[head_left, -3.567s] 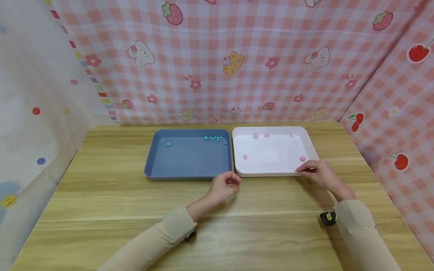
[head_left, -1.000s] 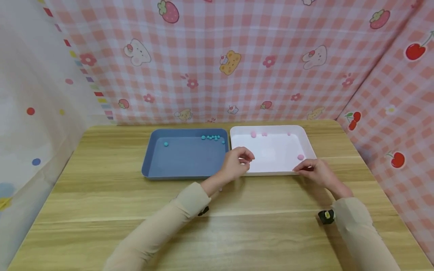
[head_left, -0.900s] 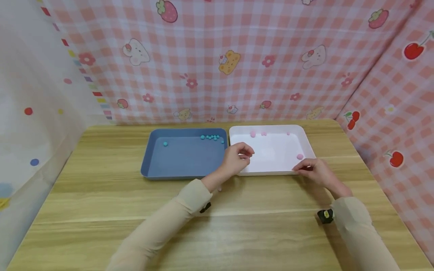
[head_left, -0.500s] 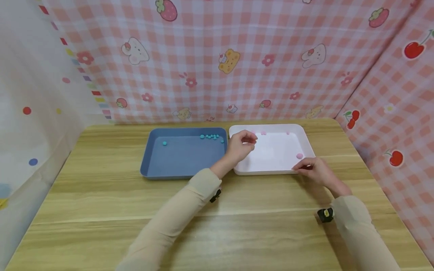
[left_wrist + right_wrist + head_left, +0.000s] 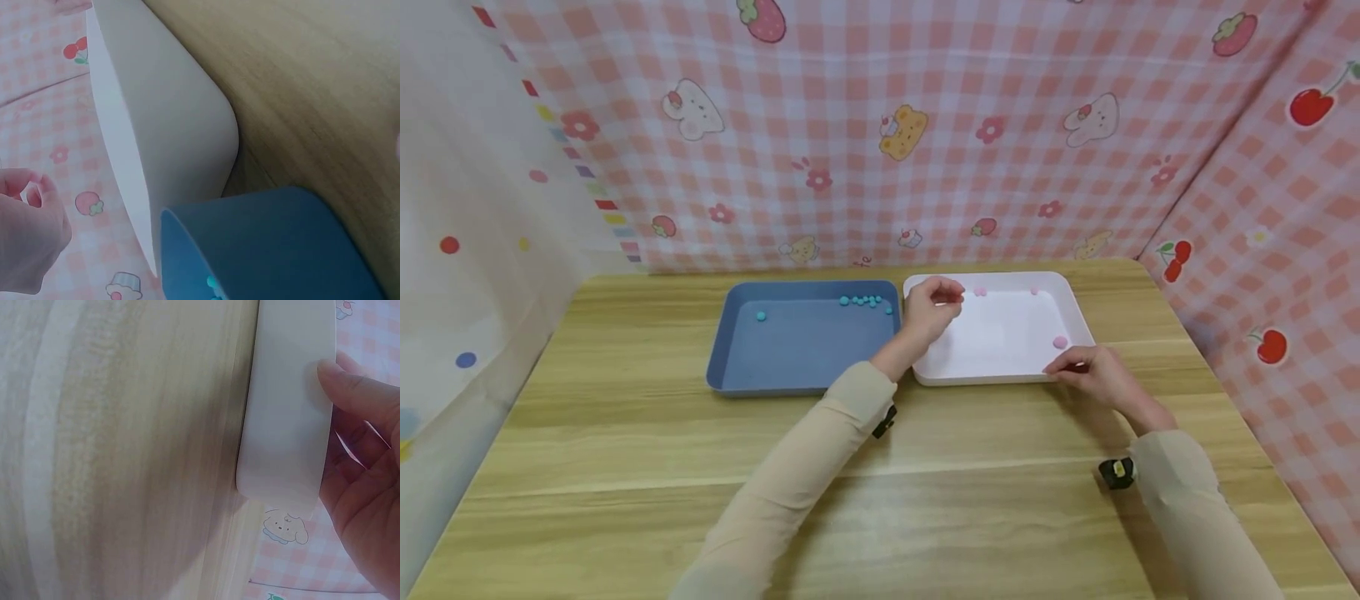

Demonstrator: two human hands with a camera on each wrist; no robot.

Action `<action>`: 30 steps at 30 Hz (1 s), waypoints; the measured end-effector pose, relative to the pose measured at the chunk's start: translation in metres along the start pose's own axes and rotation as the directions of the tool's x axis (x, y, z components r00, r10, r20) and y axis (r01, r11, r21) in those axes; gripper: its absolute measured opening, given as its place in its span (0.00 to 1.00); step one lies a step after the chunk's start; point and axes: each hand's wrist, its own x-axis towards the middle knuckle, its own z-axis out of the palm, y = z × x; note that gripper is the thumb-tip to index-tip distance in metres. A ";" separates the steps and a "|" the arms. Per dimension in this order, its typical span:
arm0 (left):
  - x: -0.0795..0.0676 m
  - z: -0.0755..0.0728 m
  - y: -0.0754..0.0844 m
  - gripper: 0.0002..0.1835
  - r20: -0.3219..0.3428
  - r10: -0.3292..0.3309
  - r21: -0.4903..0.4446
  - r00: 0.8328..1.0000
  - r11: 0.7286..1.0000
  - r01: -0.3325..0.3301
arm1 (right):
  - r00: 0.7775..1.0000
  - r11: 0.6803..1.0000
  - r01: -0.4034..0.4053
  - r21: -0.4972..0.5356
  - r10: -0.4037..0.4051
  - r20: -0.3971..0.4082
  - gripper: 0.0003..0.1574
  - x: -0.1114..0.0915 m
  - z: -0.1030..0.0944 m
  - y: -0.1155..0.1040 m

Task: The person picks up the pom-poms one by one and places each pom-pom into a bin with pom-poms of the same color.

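My left hand reaches over the back left of the white tray. In the left wrist view its fingers are loosely bent, with a gap toward the thumb and nothing visible between them. My right hand pinches the tray's front right rim; in the right wrist view, its thumb lies on the outer wall with the fingers behind. Small pink balls show along the back, a pink pair and a single one. A larger pink ball lies near the right hand.
A blue-grey tray stands left of the white one. It holds a teal ball at the left and a cluster of teal balls at the back right. Checked cloth hangs right behind the wooden table.
My left hand has moved from the front edge between the trays to the white tray's back left, now hiding the pink balls there. The right hand keeps its pinch on the rim.
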 end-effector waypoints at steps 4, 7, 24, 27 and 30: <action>0.002 0.000 0.001 0.09 -0.002 0.007 0.009 1.000 1.000 -0.007 | 1.000 1.000 0.007 -0.009 -0.007 -0.002 0.09 0.001 0.001 0.000; 0.003 -0.001 0.000 0.08 -0.002 0.007 0.012 1.000 1.000 -0.007 | 1.000 1.000 0.005 -0.011 -0.005 -0.001 0.09 0.001 0.000 0.000; -0.017 -0.023 -0.009 0.06 -0.021 0.065 -0.064 0.998 0.996 -0.066 | 1.000 1.000 -0.005 -0.004 0.005 -0.003 0.08 0.000 0.000 -0.001; -0.022 -0.027 -0.011 0.06 -0.015 0.058 -0.063 0.998 0.996 -0.059 | 1.000 1.000 -0.027 -0.010 0.027 -0.002 0.08 0.000 0.000 -0.001; -0.029 -0.033 -0.011 0.06 -0.010 0.081 -0.053 0.997 0.995 -0.081 | 1.000 1.000 -0.029 -0.008 0.029 0.000 0.08 0.000 0.001 -0.001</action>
